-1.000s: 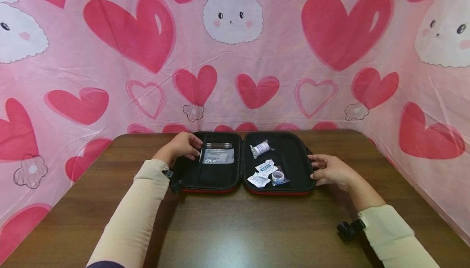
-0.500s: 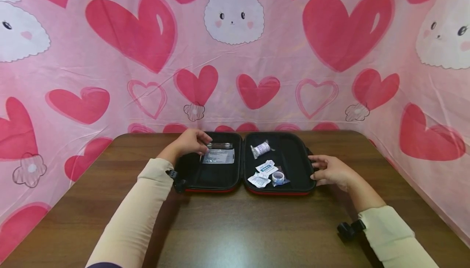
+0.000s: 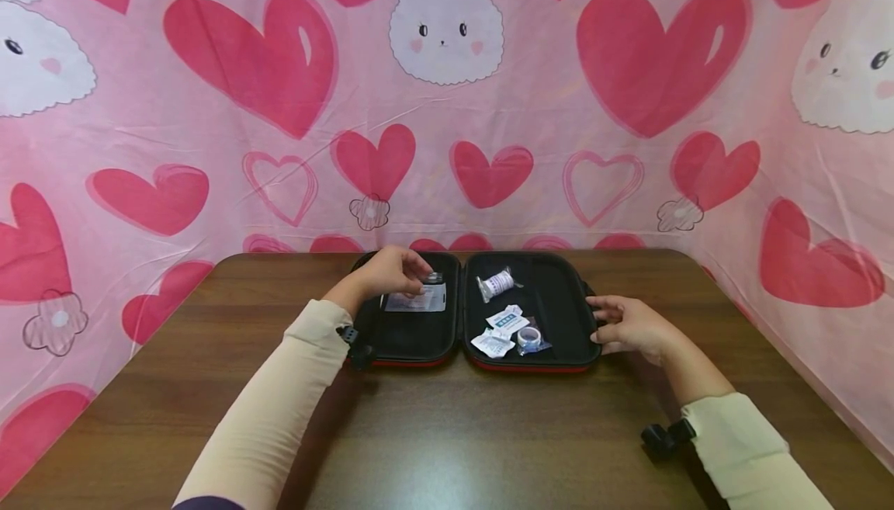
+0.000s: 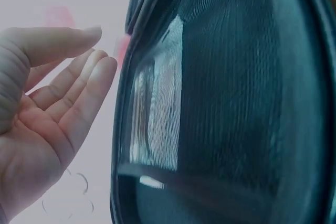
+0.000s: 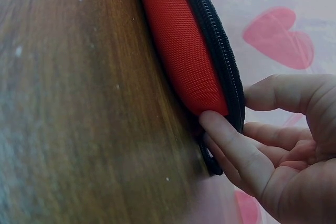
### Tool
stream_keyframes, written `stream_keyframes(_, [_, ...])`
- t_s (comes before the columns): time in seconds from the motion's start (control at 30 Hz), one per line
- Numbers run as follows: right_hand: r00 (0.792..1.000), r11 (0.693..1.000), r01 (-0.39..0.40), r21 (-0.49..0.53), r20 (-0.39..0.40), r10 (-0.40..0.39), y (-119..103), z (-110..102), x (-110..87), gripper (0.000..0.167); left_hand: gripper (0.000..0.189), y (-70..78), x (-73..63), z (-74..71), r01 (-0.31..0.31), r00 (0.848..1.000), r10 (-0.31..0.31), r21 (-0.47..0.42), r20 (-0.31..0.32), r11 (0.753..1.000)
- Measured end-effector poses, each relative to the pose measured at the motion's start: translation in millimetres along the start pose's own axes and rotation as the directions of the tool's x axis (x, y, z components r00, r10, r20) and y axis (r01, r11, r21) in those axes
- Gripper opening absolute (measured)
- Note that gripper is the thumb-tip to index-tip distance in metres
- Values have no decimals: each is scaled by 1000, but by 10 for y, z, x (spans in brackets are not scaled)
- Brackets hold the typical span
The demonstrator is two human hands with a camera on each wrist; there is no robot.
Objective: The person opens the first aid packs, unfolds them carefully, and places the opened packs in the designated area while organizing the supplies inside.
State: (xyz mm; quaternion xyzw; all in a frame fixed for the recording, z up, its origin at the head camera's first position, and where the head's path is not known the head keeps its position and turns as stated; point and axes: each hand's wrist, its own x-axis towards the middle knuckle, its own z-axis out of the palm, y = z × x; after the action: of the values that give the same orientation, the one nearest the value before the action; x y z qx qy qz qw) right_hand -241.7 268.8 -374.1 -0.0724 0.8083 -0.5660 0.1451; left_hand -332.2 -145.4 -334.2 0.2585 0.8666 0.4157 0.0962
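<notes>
Centrally, toward the far edge of a brown wooden table (image 3: 447,425), a red-and-black zip case (image 3: 459,327) is laid out with its two halves spread side by side. Above the left half, the left hand (image 3: 391,271) is held palm down, its fingers loosely extended and the thumb brought close to the fingertips, with a narrow gap and nothing gripped. Below those fingers, a pale printed packet (image 3: 433,299) can be seen; its far side, and part of a slim clear item (image 3: 434,278) beside it, are covered by the hand. By the right hand (image 3: 632,326), the outer edge of the right half is pinched between thumb and fingers, and the red shell is touched from beneath. Inside that half, a wrapped white roll (image 3: 496,284) is placed toward the back, while two white sachets (image 3: 507,318) and a bagged roll of tape (image 3: 529,337) are grouped near the front. Behind everything, a pink backdrop (image 3: 433,110) is patterned with hearts and rabbits.
</notes>
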Motion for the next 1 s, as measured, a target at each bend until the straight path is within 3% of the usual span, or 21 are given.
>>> stream_keyframes(0.3, [1000, 1000, 7, 8, 12, -7, 16, -18, 9, 75, 30, 216, 124, 244, -63, 988, 63, -6, 142, 998])
stream_keyframes(0.53, [1000, 1000, 2, 11, 8, -2, 25, -26, 14, 75, 30, 365, 236, 451, -191, 952, 163, 89, 259, 977])
stream_keyframes(0.83, [1000, 1000, 13, 15, 13, -13, 26, -26, 10, 75, 26, 503, 311, 681, -244, 904, 160, 173, 396, 954])
stream_keyframes(1.0, [1000, 1000, 13, 11, 17, -13, 29, -29, 8, 75, 27, 517, 332, 750, -242, 899, 137, 210, 415, 947])
